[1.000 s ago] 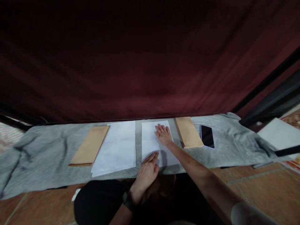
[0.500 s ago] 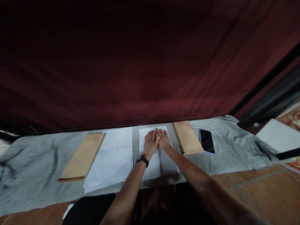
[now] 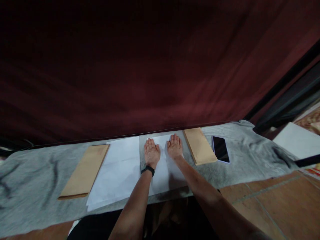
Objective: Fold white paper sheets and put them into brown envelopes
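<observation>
Right, here at the grey fleecy cloth [image 3: 32, 176], the left hand [image 3: 152, 152] lies flattened with its palm down, fingers straight and pointing to the far side, right across the left edge of a white rectangular paper sheet [image 3: 163, 170]. Over on the other edge, the right hand [image 3: 175, 146] matches it, palm down and fingers stretched out, a strip of bare paper showing between the two. The sheet sits in the middle of the cloth, its near part in the shade of the arms, and there's a black-banded wristwatch [image 3: 148, 169] on the left wrist.

Just left of the sheet, well within reach, a slightly uneven stack of larger white papers [image 3: 116, 175] spreads toward the near edge, and beyond its left side rests a long tan paper packet [image 3: 85, 171]. A second tan packet [image 3: 200, 146] lies to the right of the right hand, and up against its right side, a dark-screened phone with a pale purple rim [image 3: 221, 149]. Behind it all hangs a deep maroon fabric sheet [image 3: 160, 73], and terracotta floor tiles [image 3: 265, 203] show at the near right.
</observation>
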A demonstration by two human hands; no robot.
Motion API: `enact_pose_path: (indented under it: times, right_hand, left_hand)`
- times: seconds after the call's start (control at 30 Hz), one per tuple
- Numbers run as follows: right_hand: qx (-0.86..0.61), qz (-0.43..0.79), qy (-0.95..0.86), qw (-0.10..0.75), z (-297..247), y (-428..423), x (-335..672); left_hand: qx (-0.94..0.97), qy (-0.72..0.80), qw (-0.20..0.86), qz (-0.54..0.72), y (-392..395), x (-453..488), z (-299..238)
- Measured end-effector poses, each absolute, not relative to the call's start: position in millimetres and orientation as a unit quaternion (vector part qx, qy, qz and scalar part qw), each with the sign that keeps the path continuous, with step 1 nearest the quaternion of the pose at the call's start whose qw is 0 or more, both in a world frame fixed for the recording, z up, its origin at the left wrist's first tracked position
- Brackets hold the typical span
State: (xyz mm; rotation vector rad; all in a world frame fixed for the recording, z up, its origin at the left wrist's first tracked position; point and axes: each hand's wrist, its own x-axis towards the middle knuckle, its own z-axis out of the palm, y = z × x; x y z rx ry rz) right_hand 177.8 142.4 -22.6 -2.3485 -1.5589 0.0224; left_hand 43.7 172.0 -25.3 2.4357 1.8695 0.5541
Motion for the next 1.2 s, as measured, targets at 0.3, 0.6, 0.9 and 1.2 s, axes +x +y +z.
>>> enact_pose_path:
  times: [0.3, 0.6, 0.9, 1.2]
  right_hand:
    - [-0.81, -0.008, -0.559, 0.177, -19, 123, 196]
    - [-0.678, 0.04, -0.707, 0.197, -20, 49, 141]
    - [-0.684, -0.002, -0.705, 0.186, -23, -5, 150]
    - [-0.697, -0.037, -0.693, 0.177, -27, -48, 184]
  left_hand:
    - [0.796, 0.56, 0.007, 0.228, 147, 17, -24]
    - [0.841, 0.508, 0.01, 0.187, 55, 17, -18]
    - [0.831, 0.522, -0.01, 0.192, 24, 0, -20]
    - [0.814, 0.533, -0.036, 0.228, -2, -17, -21]
